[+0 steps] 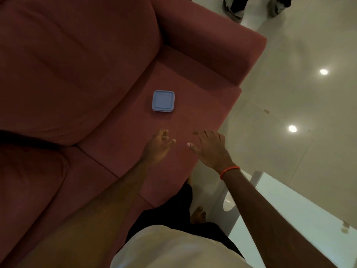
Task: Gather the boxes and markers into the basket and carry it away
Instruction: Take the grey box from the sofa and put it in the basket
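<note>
A small square light-blue box with a lid lies flat on the seat of a dark red sofa. Both my arms reach over the seat toward it. My left hand hovers below the box, fingers loosely curled, holding nothing. My right hand is beside it to the right, fingers spread and relaxed, with an orange band on the wrist. Neither hand touches the box. No basket or markers are in view.
The sofa's armrest rises behind the box. Glossy pale floor lies to the right. A white glass-topped table stands at lower right. Another person's shoes stand at the top edge. My bare foot is on the floor.
</note>
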{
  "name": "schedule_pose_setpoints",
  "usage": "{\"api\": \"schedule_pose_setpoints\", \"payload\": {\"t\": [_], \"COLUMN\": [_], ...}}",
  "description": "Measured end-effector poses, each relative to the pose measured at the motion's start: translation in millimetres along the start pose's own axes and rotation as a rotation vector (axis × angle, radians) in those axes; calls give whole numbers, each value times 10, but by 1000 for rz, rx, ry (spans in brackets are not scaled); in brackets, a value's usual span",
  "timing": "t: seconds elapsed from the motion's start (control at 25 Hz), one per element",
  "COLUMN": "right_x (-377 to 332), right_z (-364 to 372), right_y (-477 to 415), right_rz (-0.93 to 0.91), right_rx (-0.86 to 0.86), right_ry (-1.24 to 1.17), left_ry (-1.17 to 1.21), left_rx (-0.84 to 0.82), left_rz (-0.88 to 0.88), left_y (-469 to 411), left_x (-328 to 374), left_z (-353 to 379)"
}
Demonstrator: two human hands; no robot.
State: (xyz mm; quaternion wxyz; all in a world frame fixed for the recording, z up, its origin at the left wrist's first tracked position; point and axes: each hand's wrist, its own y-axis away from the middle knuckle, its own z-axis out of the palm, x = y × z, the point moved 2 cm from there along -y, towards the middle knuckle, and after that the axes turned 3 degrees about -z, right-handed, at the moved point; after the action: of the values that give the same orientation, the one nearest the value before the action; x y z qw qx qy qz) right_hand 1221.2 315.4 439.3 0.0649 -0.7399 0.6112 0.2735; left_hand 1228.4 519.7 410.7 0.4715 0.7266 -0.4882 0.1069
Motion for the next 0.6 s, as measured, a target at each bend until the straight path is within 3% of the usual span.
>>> {"api": "schedule_pose_setpoints", "payload": {"t": [0.36, 0.6], "right_x": [127, 431], "right_z": [610, 939], "right_y": [-1510, -2243], "right_rz": [104, 327], "right_rx": [-94, -42], "right_ry": [-75, -274], "left_ry": [31, 137], "left_rx": [94, 177], "left_rz": [-96, -178], "left_y": [-1518, -2324], "left_x": [-136, -499], "left_z": [-363, -501]}}
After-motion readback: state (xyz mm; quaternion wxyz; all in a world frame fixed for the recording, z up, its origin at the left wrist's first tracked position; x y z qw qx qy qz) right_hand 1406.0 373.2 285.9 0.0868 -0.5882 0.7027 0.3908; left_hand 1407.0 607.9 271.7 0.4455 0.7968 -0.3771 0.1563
